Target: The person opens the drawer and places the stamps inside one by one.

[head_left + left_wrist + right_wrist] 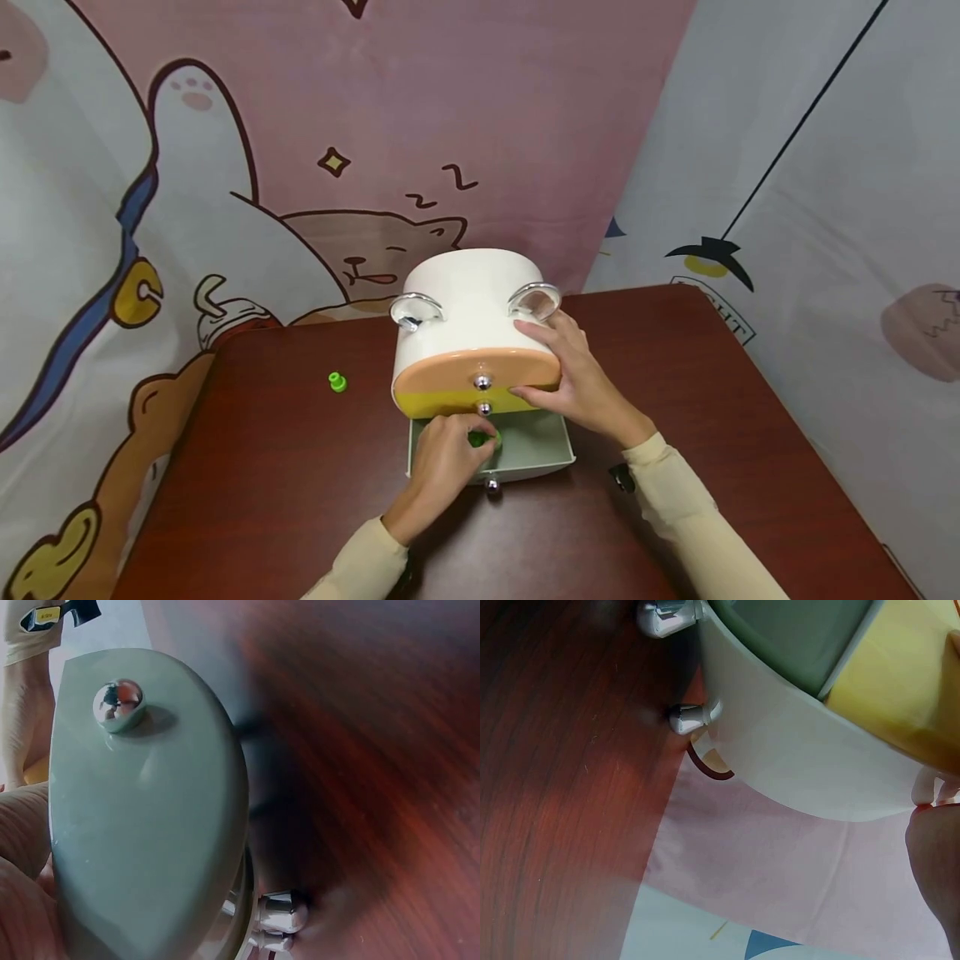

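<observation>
A small white drawer cabinet (472,321) with silver loop ears stands on the table. Its lowest, grey-green drawer (536,450) is pulled out, below the yellow drawer (435,406) and the orange drawer (442,373). Over the pulled-out drawer, my left hand (447,454) pinches a small bright green piece (476,437) between thumb and finger, partly hidden by the hand. My right hand (573,375) grips the cabinet's right side, thumb across the front and fingers up by the ear. The left wrist view shows the drawer front (150,802) with its silver knob (118,703).
A bright green stepped peg (337,382) stands on the dark red wooden table (285,467), left of the cabinet. Silver feet (688,718) hold up the cabinet. Behind the table hangs a printed cloth (525,125) with cartoon animals.
</observation>
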A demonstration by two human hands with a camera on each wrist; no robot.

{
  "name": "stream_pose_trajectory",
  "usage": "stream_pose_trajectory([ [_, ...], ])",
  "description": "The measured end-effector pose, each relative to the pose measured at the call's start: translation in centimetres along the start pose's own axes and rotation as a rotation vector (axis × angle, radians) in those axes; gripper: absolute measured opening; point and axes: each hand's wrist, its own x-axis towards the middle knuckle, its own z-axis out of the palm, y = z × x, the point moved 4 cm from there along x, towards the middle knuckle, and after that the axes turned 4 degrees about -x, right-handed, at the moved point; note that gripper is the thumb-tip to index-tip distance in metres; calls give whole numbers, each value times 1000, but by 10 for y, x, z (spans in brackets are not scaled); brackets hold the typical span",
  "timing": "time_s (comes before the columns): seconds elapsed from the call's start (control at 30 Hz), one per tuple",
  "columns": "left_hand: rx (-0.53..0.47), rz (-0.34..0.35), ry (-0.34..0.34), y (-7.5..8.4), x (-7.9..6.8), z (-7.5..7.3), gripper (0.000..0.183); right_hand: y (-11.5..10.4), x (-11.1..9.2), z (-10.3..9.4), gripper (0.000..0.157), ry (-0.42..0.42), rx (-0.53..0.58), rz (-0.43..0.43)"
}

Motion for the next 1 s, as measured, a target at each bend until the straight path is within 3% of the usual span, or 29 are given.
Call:
stream_pose_trajectory([
  [0.27,1,-12,-64,-4,4,6,13,-1,1,0,101,10,-3,-19],
  [0.63,5,-19,-87,-6,5,5,15,-3,1,0,101,11,-1,-15],
  [0.83,7,-9,-82,-4,2,3,16,-2,0,1,100,9,-3,-8],
  [1.0,-4,23,-41,-6,-8,-8,18,-1,-1,3,100,11,3,6],
])
